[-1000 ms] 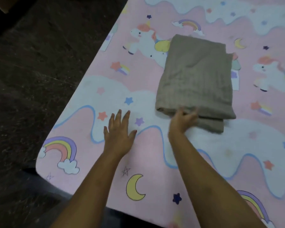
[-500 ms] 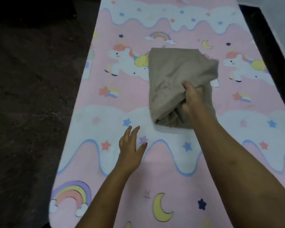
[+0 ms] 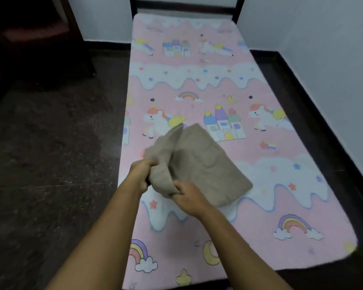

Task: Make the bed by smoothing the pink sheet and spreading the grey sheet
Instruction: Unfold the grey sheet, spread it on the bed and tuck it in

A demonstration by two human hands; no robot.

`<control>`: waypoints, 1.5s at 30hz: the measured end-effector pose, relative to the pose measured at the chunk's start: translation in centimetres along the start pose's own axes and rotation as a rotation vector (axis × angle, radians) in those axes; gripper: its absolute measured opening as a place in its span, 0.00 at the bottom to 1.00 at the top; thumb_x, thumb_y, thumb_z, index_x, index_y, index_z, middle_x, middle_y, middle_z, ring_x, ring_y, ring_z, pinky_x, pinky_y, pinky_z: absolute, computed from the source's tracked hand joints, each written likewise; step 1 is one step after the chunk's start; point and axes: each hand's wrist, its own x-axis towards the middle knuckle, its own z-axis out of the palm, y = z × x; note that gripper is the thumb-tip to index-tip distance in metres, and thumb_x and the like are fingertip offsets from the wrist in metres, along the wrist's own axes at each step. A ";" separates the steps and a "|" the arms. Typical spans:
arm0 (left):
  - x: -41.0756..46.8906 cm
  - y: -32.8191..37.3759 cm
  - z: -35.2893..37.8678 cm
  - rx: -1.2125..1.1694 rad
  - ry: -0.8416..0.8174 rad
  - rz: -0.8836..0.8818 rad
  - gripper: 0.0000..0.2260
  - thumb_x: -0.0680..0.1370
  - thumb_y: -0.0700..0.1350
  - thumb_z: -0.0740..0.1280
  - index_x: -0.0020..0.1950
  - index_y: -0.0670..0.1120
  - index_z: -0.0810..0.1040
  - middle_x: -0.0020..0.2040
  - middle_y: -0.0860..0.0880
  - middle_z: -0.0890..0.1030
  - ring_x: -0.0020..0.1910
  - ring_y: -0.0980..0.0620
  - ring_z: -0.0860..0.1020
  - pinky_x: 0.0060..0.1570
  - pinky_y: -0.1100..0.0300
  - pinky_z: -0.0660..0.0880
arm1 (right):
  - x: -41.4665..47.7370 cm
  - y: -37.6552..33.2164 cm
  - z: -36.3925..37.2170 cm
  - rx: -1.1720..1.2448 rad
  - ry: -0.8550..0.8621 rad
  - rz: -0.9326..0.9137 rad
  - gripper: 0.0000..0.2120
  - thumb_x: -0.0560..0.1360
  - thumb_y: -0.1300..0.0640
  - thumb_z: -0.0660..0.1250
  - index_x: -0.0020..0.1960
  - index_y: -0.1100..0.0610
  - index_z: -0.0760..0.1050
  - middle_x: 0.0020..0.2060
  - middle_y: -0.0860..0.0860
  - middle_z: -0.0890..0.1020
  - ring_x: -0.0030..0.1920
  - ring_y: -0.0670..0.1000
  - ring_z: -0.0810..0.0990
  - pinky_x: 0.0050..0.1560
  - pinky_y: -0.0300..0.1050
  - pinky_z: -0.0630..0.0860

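Grey-brown folded cloth sheet [image 3: 203, 164] is held partly lifted above the near half of the bed, closer to the bed's left edge than its right. The left hand [image 3: 142, 176] has its grip clamped on a bunched fold at the cloth's near left corner, fingers curled round the fabric. Just beside it, the right hand [image 3: 190, 198] pinches the near edge, its grip also closed on the cloth. One flap stands up toward a printed unicorn and the rest slopes down to the right. The pink fleece sheet printed with unicorns, castles and rainbows [image 3: 197, 84] lies flat across the whole mattress. A dark metal bed frame [image 3: 187, 6] stands at the far end, with dark stone floor [image 3: 42, 164] along the left edge.
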 end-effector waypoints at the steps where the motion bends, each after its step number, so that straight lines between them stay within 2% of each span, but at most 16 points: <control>1: -1.1 0.5 1.1 0.029 0.062 0.057 0.11 0.75 0.36 0.62 0.56 0.35 0.76 0.43 0.40 0.79 0.36 0.45 0.77 0.34 0.55 0.75 | -1.2 -0.9 -1.4 0.022 -0.017 0.019 0.10 0.74 0.54 0.65 0.50 0.60 0.78 0.43 0.54 0.80 0.44 0.53 0.76 0.43 0.48 0.71; 5: -6.0 5.5 6.6 0.029 -0.062 0.257 0.07 0.74 0.34 0.59 0.45 0.38 0.77 0.39 0.43 0.78 0.32 0.48 0.74 0.27 0.61 0.72 | -4.1 -4.7 -8.7 0.272 -0.065 0.152 0.14 0.80 0.55 0.62 0.62 0.60 0.76 0.56 0.53 0.80 0.54 0.50 0.78 0.52 0.47 0.74; 8: -11.0 10.6 10.6 0.113 -0.267 0.421 0.09 0.76 0.36 0.60 0.38 0.41 0.77 0.30 0.48 0.77 0.30 0.49 0.73 0.29 0.61 0.70 | -6.1 -8.5 -14.7 0.661 0.237 0.032 0.09 0.81 0.54 0.59 0.56 0.49 0.77 0.52 0.50 0.79 0.48 0.47 0.79 0.47 0.48 0.77; 9: -12.9 12.3 11.7 0.168 -0.348 0.523 0.11 0.76 0.35 0.59 0.38 0.42 0.78 0.29 0.49 0.77 0.30 0.50 0.72 0.28 0.63 0.70 | -6.4 -9.6 -16.7 0.617 0.387 -0.053 0.12 0.80 0.57 0.60 0.60 0.44 0.74 0.57 0.50 0.76 0.52 0.48 0.78 0.49 0.52 0.78; 11: -17.6 15.6 14.0 0.292 -0.499 0.760 0.12 0.75 0.31 0.58 0.40 0.42 0.79 0.32 0.48 0.79 0.32 0.51 0.74 0.30 0.65 0.71 | -7.4 -12.2 -20.5 0.385 0.660 -0.252 0.30 0.76 0.64 0.64 0.67 0.36 0.61 0.66 0.48 0.66 0.61 0.50 0.72 0.54 0.51 0.78; 13: -22.7 18.3 15.8 0.412 -0.615 0.990 0.09 0.73 0.34 0.61 0.42 0.39 0.81 0.38 0.43 0.81 0.36 0.51 0.77 0.36 0.62 0.74 | -8.8 -15.1 -23.8 0.106 0.872 -0.479 0.42 0.70 0.64 0.68 0.73 0.38 0.50 0.70 0.50 0.58 0.68 0.48 0.65 0.65 0.50 0.71; 15: -27.3 20.6 16.8 0.529 -0.615 1.220 0.12 0.68 0.39 0.60 0.43 0.38 0.81 0.40 0.42 0.82 0.39 0.51 0.78 0.40 0.58 0.75 | -10.3 -17.8 -26.7 -0.039 1.064 -0.592 0.47 0.67 0.63 0.71 0.75 0.43 0.48 0.73 0.54 0.55 0.70 0.47 0.61 0.70 0.44 0.63; 17: -31.1 22.4 17.1 0.645 -0.467 1.473 0.18 0.63 0.40 0.55 0.45 0.41 0.82 0.43 0.47 0.82 0.45 0.51 0.79 0.47 0.58 0.75 | -12.6 -20.2 -29.0 -0.142 1.142 -0.595 0.45 0.64 0.59 0.72 0.74 0.41 0.55 0.75 0.52 0.51 0.73 0.54 0.57 0.69 0.39 0.58; 20: -34.9 23.5 16.9 0.740 -0.176 1.774 0.20 0.64 0.40 0.53 0.45 0.51 0.81 0.44 0.51 0.81 0.49 0.49 0.78 0.50 0.57 0.75 | -15.3 -22.2 -31.8 -0.357 1.076 -0.517 0.35 0.60 0.50 0.69 0.67 0.46 0.68 0.75 0.47 0.54 0.73 0.59 0.53 0.69 0.51 0.59; 23: -37.0 23.4 17.0 0.756 0.015 1.909 0.16 0.65 0.41 0.52 0.41 0.54 0.77 0.39 0.53 0.79 0.44 0.47 0.77 0.42 0.55 0.73 | -17.0 -22.7 -33.2 -0.471 0.931 -0.361 0.44 0.55 0.37 0.65 0.70 0.48 0.67 0.73 0.46 0.62 0.73 0.56 0.56 0.71 0.55 0.59; 28: -39.0 22.9 17.3 0.700 0.193 1.984 0.15 0.65 0.41 0.53 0.41 0.51 0.78 0.35 0.54 0.75 0.38 0.48 0.74 0.37 0.59 0.65 | -18.5 -19.8 -33.3 -0.149 0.752 -0.297 0.31 0.55 0.35 0.75 0.55 0.45 0.78 0.54 0.44 0.81 0.54 0.48 0.79 0.57 0.55 0.77; 32: -40.3 22.6 17.1 0.559 0.188 1.964 0.16 0.65 0.40 0.53 0.40 0.50 0.78 0.35 0.53 0.78 0.37 0.49 0.75 0.36 0.59 0.69 | -19.7 -17.8 -32.1 0.233 0.542 -0.325 0.26 0.61 0.44 0.79 0.57 0.47 0.77 0.51 0.45 0.84 0.51 0.47 0.83 0.57 0.50 0.78; 36: -42.6 22.3 17.2 0.424 0.110 1.926 0.15 0.65 0.35 0.54 0.37 0.50 0.77 0.34 0.52 0.78 0.37 0.51 0.76 0.33 0.60 0.69 | -20.5 -17.0 -31.3 0.562 0.366 -0.319 0.36 0.61 0.46 0.79 0.65 0.47 0.71 0.59 0.50 0.81 0.59 0.53 0.80 0.64 0.57 0.73; 39: -44.6 22.8 17.2 0.293 0.052 1.914 0.16 0.63 0.37 0.51 0.37 0.51 0.76 0.34 0.53 0.78 0.38 0.51 0.76 0.37 0.60 0.71 | -22.0 -17.5 -30.2 0.767 0.253 -0.318 0.27 0.66 0.50 0.75 0.63 0.54 0.74 0.53 0.54 0.84 0.53 0.53 0.83 0.54 0.53 0.79; 41: -45.5 23.1 17.3 0.223 0.037 1.907 0.16 0.63 0.38 0.51 0.37 0.51 0.75 0.35 0.53 0.78 0.39 0.51 0.76 0.38 0.60 0.70 | -22.9 -18.2 -29.4 0.786 0.257 -0.329 0.18 0.69 0.52 0.73 0.57 0.56 0.77 0.49 0.53 0.85 0.48 0.52 0.84 0.48 0.50 0.81; 45: -46.3 22.7 17.4 0.135 0.030 1.868 0.14 0.64 0.38 0.51 0.36 0.51 0.74 0.34 0.53 0.78 0.38 0.50 0.75 0.37 0.61 0.69 | -23.2 -20.7 -28.8 0.892 0.491 -0.497 0.15 0.71 0.57 0.73 0.56 0.61 0.80 0.52 0.59 0.84 0.54 0.57 0.82 0.60 0.54 0.76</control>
